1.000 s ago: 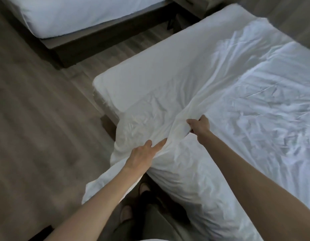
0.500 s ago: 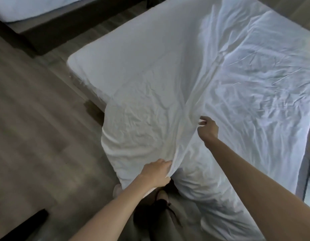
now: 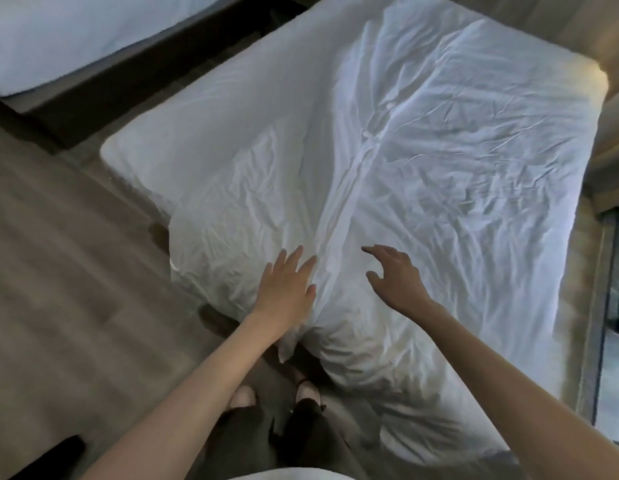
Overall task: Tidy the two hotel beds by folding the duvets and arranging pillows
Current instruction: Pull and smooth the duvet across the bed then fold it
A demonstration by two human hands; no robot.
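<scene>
You're folding the duvet (image 3: 457, 174): left hand (image 3: 287, 285) flat beside its ridge (image 3: 339, 216), right hand (image 3: 394, 282) loose and empty across it. Next likely needs a grip there.

A hotel-like bedroom: white-sheeted twin bed (image 3: 197, 133) under the fingers (image 3: 294, 261), second white bed on dark frame (image 3: 58, 36) beyond them, grey wood-plank floor (image 3: 58, 271) to their left.

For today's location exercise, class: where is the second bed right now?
In the head view, the second bed lies in the upper left corner, across the wood floor from the near bed's duvet.
</scene>
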